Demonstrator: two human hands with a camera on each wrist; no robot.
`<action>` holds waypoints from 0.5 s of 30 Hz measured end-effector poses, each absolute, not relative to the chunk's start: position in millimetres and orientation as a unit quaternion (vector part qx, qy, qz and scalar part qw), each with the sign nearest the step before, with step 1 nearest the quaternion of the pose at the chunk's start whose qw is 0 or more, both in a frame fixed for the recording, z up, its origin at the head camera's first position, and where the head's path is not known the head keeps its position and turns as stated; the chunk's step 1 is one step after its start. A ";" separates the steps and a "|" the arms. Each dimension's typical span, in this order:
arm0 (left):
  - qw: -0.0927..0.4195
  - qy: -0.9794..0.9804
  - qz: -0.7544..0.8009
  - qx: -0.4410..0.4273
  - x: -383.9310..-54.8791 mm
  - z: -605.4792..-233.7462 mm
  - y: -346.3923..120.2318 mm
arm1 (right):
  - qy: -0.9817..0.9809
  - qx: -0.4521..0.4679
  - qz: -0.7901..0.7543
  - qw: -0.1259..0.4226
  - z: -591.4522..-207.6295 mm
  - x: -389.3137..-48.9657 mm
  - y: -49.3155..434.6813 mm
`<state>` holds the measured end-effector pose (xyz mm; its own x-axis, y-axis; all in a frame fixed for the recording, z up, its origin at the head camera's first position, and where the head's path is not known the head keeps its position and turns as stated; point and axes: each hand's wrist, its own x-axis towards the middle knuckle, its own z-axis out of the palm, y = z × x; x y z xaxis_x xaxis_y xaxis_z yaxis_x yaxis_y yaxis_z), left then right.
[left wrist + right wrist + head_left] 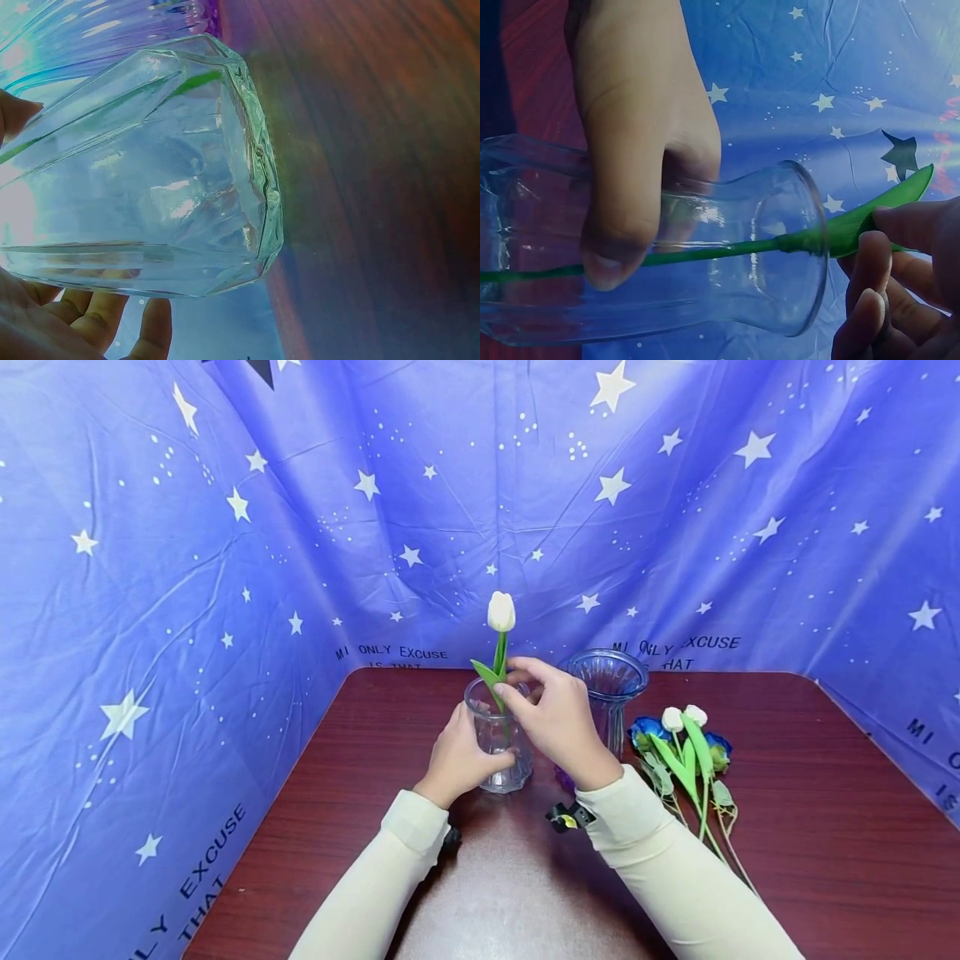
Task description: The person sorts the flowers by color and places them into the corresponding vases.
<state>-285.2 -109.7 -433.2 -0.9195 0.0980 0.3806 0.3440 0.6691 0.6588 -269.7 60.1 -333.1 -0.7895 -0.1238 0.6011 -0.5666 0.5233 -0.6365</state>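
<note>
A clear faceted glass vase (504,782) stands upright on the table, and my left hand (457,758) grips its side, thumb in front and fingers round the far side. My right hand (553,710) pinches a white tulip (502,612) by its green leaves, just above the vase's rim. In the right wrist view the green stem (697,255) runs down inside the glass, behind the left thumb (613,262). The tulip's bloom stands upright above both hands. From the left wrist, the vase's thick base (259,187) shows close up, with a green stem tip inside near the bottom.
A taller blue-purple glass vase (609,681) stands right behind my right hand. To its right lie two white tulips (672,720) and blue flowers (647,732) with long stems. A star-patterned blue cloth (465,510) surrounds the dark red wooden table (825,793).
</note>
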 end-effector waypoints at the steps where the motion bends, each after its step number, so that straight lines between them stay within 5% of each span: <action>1: 0.159 -0.899 -0.388 -0.123 -285.2 -433.2 -109.7 | -0.837 0.206 0.441 0.249 -333.5 -270.0 59.4; 15: 0.165 -0.895 -0.392 -0.138 -284.0 -432.8 -110.2 | -0.835 0.215 0.438 0.254 -337.8 -269.8 59.0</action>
<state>-284.0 -110.2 -432.8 -0.9073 0.1183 0.4035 0.3767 0.6549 0.6551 -269.8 59.0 -337.8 -0.7784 -0.1359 0.6129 -0.5813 0.5247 -0.6219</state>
